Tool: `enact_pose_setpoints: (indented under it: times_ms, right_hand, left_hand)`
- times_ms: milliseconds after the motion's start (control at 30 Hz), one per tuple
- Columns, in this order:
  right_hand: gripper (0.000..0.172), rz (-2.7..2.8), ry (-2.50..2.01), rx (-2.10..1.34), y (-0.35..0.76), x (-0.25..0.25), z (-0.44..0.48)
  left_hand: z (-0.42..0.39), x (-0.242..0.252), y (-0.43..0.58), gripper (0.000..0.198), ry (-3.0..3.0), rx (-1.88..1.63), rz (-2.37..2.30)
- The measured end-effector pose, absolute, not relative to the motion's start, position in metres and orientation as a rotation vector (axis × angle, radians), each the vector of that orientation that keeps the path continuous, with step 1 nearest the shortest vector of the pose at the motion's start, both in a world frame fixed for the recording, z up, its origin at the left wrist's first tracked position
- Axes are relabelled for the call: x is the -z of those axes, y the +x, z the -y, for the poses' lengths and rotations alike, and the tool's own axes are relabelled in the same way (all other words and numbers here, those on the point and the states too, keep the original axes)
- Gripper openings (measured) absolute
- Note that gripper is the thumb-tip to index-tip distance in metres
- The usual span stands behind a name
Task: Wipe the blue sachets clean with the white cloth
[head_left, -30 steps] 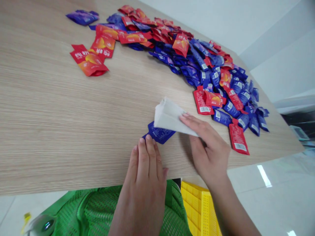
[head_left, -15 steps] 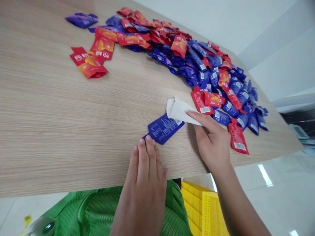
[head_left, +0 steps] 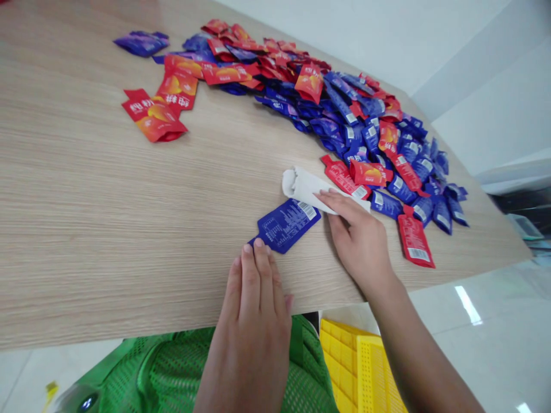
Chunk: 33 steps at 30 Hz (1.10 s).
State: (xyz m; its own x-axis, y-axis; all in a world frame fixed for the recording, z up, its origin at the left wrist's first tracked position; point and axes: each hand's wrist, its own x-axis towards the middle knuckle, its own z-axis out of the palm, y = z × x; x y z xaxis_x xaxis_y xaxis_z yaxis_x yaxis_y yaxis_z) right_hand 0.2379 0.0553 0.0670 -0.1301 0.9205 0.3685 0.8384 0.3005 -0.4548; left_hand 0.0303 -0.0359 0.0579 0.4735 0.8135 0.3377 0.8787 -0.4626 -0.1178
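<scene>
A blue sachet (head_left: 286,225) lies face down near the front edge of the wooden table (head_left: 94,218). My left hand (head_left: 253,310) rests flat beside it, fingers together and stretched out, fingertips touching the sachet's near corner. My right hand (head_left: 357,241) presses a folded white cloth (head_left: 303,184) onto the table just beyond the sachet's right end, fingers laid over the cloth. The cloth touches the sachet's far corner.
A long heap of red and blue sachets (head_left: 344,115) curves across the table's back and right side. Two red sachets (head_left: 157,112) lie apart at the left, a purple one (head_left: 142,43) farther back. A green mesh basket (head_left: 172,373) and a yellow crate (head_left: 361,373) sit below the table edge.
My right hand slid the white cloth off the blue sachet to the right and away, uncovering the sachet. My left hand stayed in place.
</scene>
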Motion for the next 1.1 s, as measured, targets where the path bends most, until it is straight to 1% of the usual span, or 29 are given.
enact_pose_setpoints:
  times_ms: [67,133,233,333,400,500,600,700,800,867,900,1033,1100]
  right_hand:
    - [0.042,1.911,-1.573,-0.131,0.237,-0.07,-0.05]
    - [0.044,1.904,-1.481,-0.174,0.225,-0.076,-0.039]
    - [0.047,2.11,-1.248,-0.275,0.198,-0.081,-0.022]
    - [0.044,2.319,-1.099,-0.269,0.186,-0.078,-0.023]
    - [0.044,2.299,-1.179,-0.236,0.195,-0.073,-0.034]
    - [0.045,2.123,-1.435,-0.208,0.221,-0.067,-0.054]
    - [0.042,1.928,-1.579,-0.139,0.237,-0.067,-0.058]
    - [0.045,1.88,-1.469,-0.177,0.226,-0.075,-0.042]
    - [0.053,2.082,-1.233,-0.264,0.202,-0.081,-0.022]
    - [0.054,2.238,-1.124,-0.291,0.192,-0.081,-0.019]
    - [0.052,2.276,-1.115,-0.287,0.192,-0.079,-0.022]
    - [0.047,2.156,-1.355,-0.251,0.216,-0.069,-0.047]
    - [0.044,2.046,-1.49,-0.212,0.232,-0.066,-0.058]
  left_hand:
    - [0.037,-0.058,0.031,0.055,-2.457,0.367,1.488]
    - [0.037,-0.06,0.031,0.055,-2.454,0.382,1.511]
    - [0.035,-0.065,0.028,0.05,-2.479,0.323,1.437]
    - [0.033,-0.068,0.026,0.047,-2.484,0.246,1.347]
    - [0.032,-0.067,0.027,0.05,-2.456,0.274,1.374]
    - [0.034,-0.061,0.029,0.054,-2.436,0.332,1.442]
    - [0.036,-0.055,0.029,0.057,-2.42,0.316,1.429]
    - [0.036,-0.053,0.026,0.058,-2.402,0.273,1.368]
    - [0.034,-0.057,0.023,0.049,-2.455,0.224,1.319]
    - [0.033,-0.06,0.022,0.044,-2.483,0.189,1.301]
    - [0.032,-0.06,0.021,0.044,-2.478,0.19,1.306]
    - [0.034,-0.054,0.022,0.059,-2.424,0.292,1.348]
    - [0.035,-0.049,0.023,0.062,-2.426,0.308,1.355]
